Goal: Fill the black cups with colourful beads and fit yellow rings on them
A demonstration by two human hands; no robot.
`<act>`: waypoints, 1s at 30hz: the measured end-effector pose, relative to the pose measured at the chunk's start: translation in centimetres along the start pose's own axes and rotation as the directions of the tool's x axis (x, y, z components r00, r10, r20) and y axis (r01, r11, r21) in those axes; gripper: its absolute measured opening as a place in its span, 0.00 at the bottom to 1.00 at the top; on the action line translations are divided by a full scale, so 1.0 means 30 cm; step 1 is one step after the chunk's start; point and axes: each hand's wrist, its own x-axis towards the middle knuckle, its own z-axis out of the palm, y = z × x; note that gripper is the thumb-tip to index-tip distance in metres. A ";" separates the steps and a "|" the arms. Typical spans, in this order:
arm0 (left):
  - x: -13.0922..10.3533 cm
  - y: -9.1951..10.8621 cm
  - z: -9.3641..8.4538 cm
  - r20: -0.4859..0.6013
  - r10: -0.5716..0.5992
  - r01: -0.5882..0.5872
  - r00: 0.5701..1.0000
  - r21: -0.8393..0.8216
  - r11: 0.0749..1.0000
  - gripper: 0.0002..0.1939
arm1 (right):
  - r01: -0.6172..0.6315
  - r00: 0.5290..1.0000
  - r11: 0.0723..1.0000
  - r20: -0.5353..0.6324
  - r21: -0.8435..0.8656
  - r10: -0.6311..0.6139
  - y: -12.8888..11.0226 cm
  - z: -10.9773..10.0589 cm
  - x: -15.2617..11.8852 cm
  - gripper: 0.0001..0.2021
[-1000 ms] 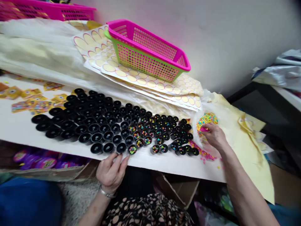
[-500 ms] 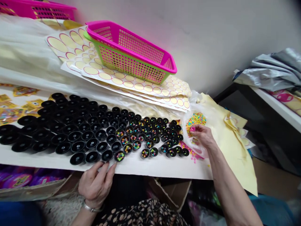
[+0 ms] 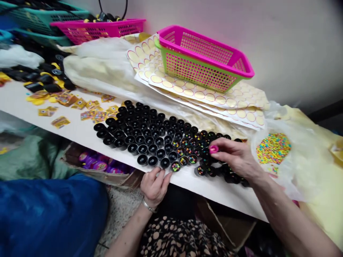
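Note:
Many small black cups (image 3: 152, 149) stand upright in rows on the white table, some with coloured candy beads in the bottom. My left hand (image 3: 154, 187) is at the front edge, its fingertips around the near side of a black cup (image 3: 164, 163). Just right of that cup stands a cup with candy beads (image 3: 175, 166). My right hand (image 3: 233, 157) pinches a small pink cup (image 3: 213, 149) above the cups on the right; its contents are unclear. A pile of candy beads (image 3: 273, 148) lies on a clear plastic bag to the right.
Stacked pink and green baskets (image 3: 198, 73) stand on sticker sheets (image 3: 187, 91) at the back. Small yellow packets (image 3: 92, 113) lie on the left. Beneath the table is a carton of purple packages (image 3: 99, 164), near a blue sack (image 3: 53, 217).
My right hand has moved left from the candy pile to above the cups, with the small pink cup. The view has turned left. My left hand stays at the same cup.

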 end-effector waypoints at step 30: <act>-0.007 -0.012 0.004 -0.016 0.019 -0.019 1.000 0.011 1.000 0.10 | 0.125 0.969 0.858 -0.126 -0.498 -0.214 0.045 -0.057 0.030 0.09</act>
